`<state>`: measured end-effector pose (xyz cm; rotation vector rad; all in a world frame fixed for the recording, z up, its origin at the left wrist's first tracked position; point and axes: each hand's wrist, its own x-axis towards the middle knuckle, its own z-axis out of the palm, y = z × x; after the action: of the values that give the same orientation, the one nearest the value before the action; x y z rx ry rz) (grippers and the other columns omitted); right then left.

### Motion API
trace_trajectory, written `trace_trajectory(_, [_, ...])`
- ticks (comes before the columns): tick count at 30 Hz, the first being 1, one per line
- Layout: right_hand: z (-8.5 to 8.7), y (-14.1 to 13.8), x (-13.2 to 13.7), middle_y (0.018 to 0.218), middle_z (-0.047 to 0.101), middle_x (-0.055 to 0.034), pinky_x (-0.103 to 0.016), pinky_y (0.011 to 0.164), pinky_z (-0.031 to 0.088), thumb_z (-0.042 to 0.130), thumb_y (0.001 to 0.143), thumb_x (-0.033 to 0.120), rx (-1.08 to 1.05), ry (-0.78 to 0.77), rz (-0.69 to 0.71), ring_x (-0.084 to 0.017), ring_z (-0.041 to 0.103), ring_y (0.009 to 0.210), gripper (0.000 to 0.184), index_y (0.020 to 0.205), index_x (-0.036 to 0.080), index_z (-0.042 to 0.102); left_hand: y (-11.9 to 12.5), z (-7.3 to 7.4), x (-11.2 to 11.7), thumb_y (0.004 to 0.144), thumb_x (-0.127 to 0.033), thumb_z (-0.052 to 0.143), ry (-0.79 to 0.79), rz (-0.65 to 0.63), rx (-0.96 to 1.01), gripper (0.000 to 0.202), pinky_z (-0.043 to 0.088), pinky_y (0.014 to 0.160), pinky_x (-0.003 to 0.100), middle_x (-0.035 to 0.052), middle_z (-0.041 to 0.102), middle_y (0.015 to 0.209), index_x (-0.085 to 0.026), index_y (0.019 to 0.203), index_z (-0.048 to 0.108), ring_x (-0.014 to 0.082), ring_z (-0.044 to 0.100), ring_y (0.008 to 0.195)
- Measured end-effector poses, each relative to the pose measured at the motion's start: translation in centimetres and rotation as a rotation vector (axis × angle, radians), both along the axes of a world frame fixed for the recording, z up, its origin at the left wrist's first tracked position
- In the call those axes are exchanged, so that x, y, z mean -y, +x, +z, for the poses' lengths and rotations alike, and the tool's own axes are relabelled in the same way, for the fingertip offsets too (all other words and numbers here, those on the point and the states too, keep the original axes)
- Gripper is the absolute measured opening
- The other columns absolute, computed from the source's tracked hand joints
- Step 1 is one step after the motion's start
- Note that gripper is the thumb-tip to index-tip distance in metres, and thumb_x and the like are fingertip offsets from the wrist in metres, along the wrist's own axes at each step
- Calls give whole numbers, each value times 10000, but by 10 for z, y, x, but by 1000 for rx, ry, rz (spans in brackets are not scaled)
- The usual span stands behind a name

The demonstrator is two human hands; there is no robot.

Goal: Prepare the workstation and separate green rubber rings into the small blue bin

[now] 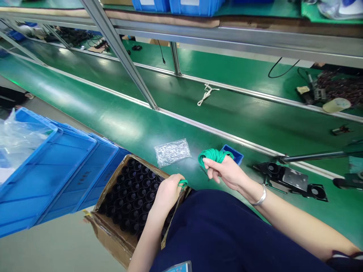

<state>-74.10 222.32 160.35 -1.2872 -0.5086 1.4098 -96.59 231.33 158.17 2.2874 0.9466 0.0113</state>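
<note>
My left hand [169, 189] is closed, and small loops of green wire [183, 183] stick out from its fingers above the near edge of a cardboard box. A larger coil of green wire [213, 155] is at my right hand [222, 170], whose thumb and curled fingers close on its lower side. Part of that coil is hidden behind the hand. Just behind it, on the green bench, sits a small blue bin [236, 155]. A clear plastic bag [172, 152] lies flat on the bench between the hands, farther from me.
The open cardboard box [99, 223] holds many black cylindrical parts. Blue crates [70, 162] lean at the left. A black clamp-like fixture [292, 179] stands at the right. A metal post [124, 56] supports the shelf overhead. A white cord [206, 94] lies farther back.
</note>
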Motion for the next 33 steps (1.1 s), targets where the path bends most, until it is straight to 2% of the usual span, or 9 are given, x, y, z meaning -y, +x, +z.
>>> trace_trajectory(2, [-6, -4, 2, 583, 660, -12, -216, 466, 473, 779, 771, 476, -50, 23, 8, -121, 603, 493, 366, 726, 164, 592, 1, 2, 3, 862, -28, 475, -16, -60, 113, 302, 564, 837, 322, 49, 709, 1000, -200, 1025, 663, 183, 678, 916])
trace_trajectory(4, [-11, -8, 4, 603, 680, -18, -244, 540, 522, 784, 772, 461, -76, 32, 28, -128, 620, 526, 349, 737, 163, 605, 4, 4, 7, 883, -8, 435, 4, -76, 311, 347, 557, 876, 290, 52, 698, 1046, -196, 1084, 646, 158, 665, 979])
trace_trajectory(8, [-11, -16, 8, 512, 612, 3, -238, 515, 464, 751, 811, 445, -44, 69, 144, -103, 547, 471, 384, 627, 155, 580, 7, 9, 11, 889, 39, 410, 144, -86, 550, 431, 518, 992, 283, 50, 687, 1122, -200, 1174, 629, 136, 630, 1095])
trace_trajectory(11, [-4, -20, 10, 522, 561, 40, -220, 490, 412, 758, 813, 412, -52, 120, 245, -77, 479, 468, 320, 699, 148, 619, 8, 13, 12, 902, 10, 498, 268, -88, 622, 369, 531, 960, 250, 55, 666, 1113, -196, 1170, 645, 127, 639, 1051])
trace_trajectory(14, [2, -23, 11, 639, 587, 36, -207, 452, 376, 801, 768, 383, -73, 156, 272, -64, 450, 487, 283, 829, 141, 669, 8, 14, 14, 891, -1, 563, 362, -66, 648, 347, 549, 889, 212, 47, 662, 1062, -196, 1160, 664, 111, 655, 965])
trace_trajectory(17, [4, -25, 11, 685, 594, 26, -204, 436, 367, 817, 748, 375, -62, 171, 262, -64, 443, 504, 291, 844, 138, 676, 5, 13, 16, 886, 14, 567, 414, -74, 631, 382, 555, 876, 204, 47, 683, 1049, -194, 1192, 663, 108, 670, 942])
trace_trajectory(25, [5, -23, 11, 612, 542, 47, -201, 426, 328, 808, 756, 397, -3, 145, 297, -56, 409, 474, 304, 793, 135, 657, 3, 11, 18, 857, 25, 619, 481, -144, 677, 470, 574, 910, 245, 74, 726, 1103, -178, 1282, 629, 138, 692, 1000])
trace_trajectory(33, [8, -22, 16, 511, 456, 86, -208, 456, 305, 718, 849, 397, 105, 205, 376, -59, 392, 451, 286, 759, 158, 592, 2, 10, 18, 867, 24, 601, 493, -167, 666, 458, 589, 903, 257, 92, 732, 1090, -157, 1286, 625, 151, 703, 998])
